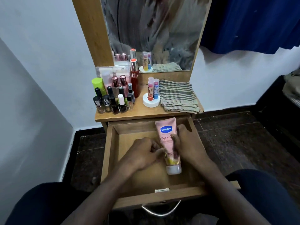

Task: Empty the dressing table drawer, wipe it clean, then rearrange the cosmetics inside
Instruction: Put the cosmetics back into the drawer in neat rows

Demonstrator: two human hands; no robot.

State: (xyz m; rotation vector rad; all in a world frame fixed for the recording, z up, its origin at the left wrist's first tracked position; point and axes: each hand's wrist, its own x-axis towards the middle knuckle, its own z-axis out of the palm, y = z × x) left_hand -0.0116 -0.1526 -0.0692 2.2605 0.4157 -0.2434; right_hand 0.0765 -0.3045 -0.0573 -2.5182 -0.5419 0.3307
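A bedroom corner in a home. A small wooden dressing table (pixel 146 112) stands against a plain white wall (pixel 48 54), with a smeared mirror (pixel 154 33) fixed upright behind its surface. Nail polish bottles (pixel 112 103), perfume bottles (pixel 134 80), lip balm sticks (pixel 153 88) on a white jar (pixel 151 102) and a folded striped cloth (pixel 177 95) crowd the surface. The drawer (pixel 110 151) below is pulled out. A blue curtain (pixel 251 21) hangs at the right above a dark stone floor (pixel 235 135).
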